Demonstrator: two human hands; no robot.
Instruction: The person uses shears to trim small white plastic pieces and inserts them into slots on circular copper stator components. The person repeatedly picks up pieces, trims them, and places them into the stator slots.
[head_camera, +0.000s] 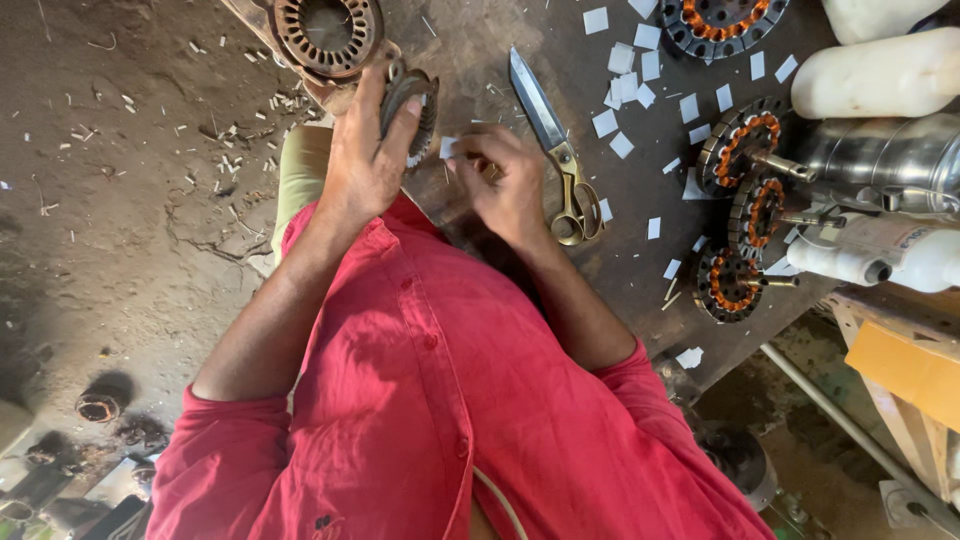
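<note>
1. One round slotted stator core (410, 105) is held on edge above the dark workbench (480, 40), its flat faces turned left and right, its axis roughly level
2. The left hand (365, 160) is closed around it, fingers curled over the rim, thumb on the near face
3. One small white paper slip (449, 147) is pinched in the nearly closed fingertips of the right hand (510, 185), just beside the core's right face
4. One pair of brass-handled scissors (555, 150) is laid beside that hand, blades pointing away
5. Four wound stators (740, 135) and many paper slips are scattered to the right; a bare core (328, 35) is seen at top
</note>
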